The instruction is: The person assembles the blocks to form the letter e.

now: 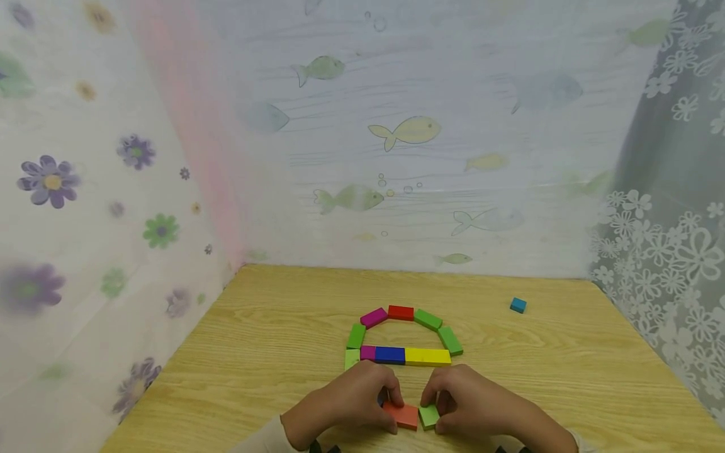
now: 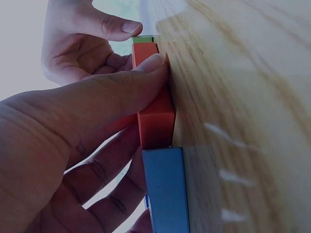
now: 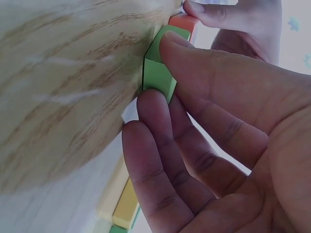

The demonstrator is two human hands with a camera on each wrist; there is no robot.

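My left hand (image 1: 362,397) pinches an orange-red block (image 1: 404,416) between thumb and fingers, low on the table. Just right of it, a light green block (image 1: 429,417) is pinched by my right hand (image 1: 472,399). In the head view a thin gap shows between these two blocks. A blue block (image 2: 167,189) lies end to end with the orange-red one in the left wrist view; my left hand mostly hides it from above. Beyond both hands, a straight row of magenta (image 1: 368,352), dark blue (image 1: 389,355) and yellow (image 1: 427,357) blocks lies flat.
Above the row curves an arch of green (image 1: 355,336), magenta (image 1: 374,318) and red (image 1: 401,313) blocks, with more green on its right side. A light green block (image 1: 352,357) lies at the row's left end. One small blue block (image 1: 518,305) sits apart, back right. Patterned curtains (image 1: 419,207) enclose the wooden table (image 1: 272,314).
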